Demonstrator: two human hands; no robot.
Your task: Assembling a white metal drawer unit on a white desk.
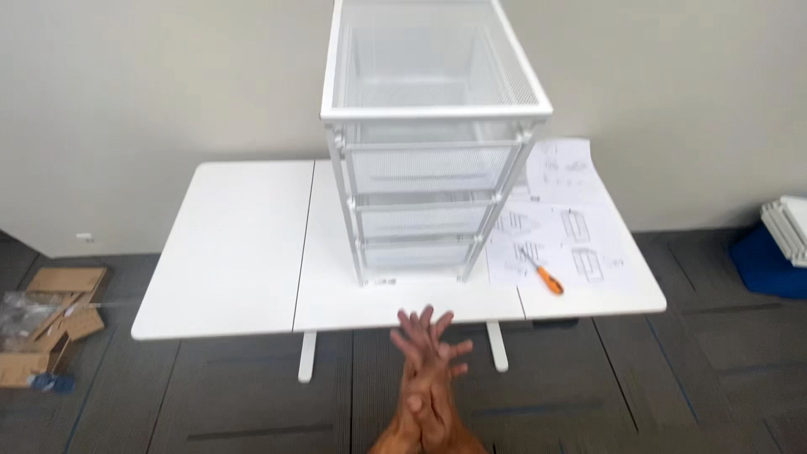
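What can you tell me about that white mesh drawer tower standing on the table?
The drawer tower is a white frame, metal by the look of it, with see-through mesh baskets stacked inside: an open one on top and three drawers below, all pushed in. It stands upright near the middle of the white table, close to the front edge, with instruction sheets beside it. Nothing else touches it; the hands are apart from it.

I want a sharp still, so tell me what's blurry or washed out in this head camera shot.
Head view: the pressed-together left hand and right hand are motion-blurred; the white mesh drawer unit looks soft and pale against the white table; the orange-handled screwdriver on the instruction sheets stays distinct.
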